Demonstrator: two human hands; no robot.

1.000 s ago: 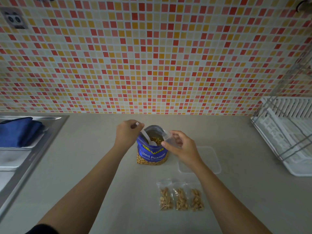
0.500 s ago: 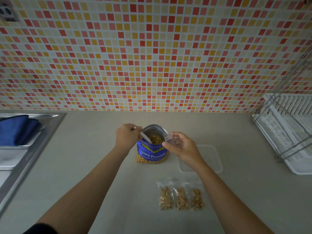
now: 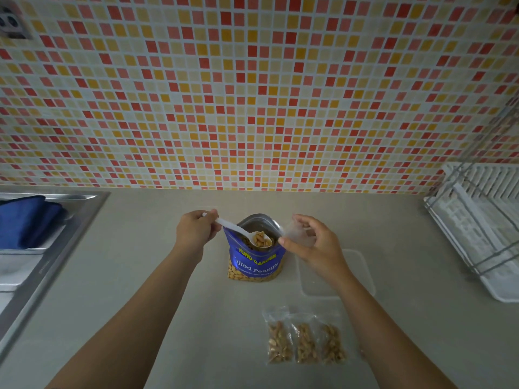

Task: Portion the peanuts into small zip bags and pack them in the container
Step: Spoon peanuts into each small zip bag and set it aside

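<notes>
A blue peanut pouch (image 3: 255,262) stands open on the counter. My left hand (image 3: 195,233) grips a white plastic spoon (image 3: 238,231) whose bowl, heaped with peanuts, hovers over the pouch's mouth. Just right of the pouch, my right hand (image 3: 311,244) pinches a small clear zip bag (image 3: 295,233), which looks empty. Three filled zip bags (image 3: 304,342) lie side by side nearer to me. A clear rectangular container (image 3: 362,276) sits on the counter, partly hidden under my right wrist.
A steel sink (image 3: 42,262) with a blue cloth (image 3: 25,220) lies at the left. A white dish rack (image 3: 483,228) stands at the right. A mosaic tiled wall rises behind the counter.
The spoon has come up out of the pouch with a load of peanuts. My right hand has shifted the small bag slightly to the right.
</notes>
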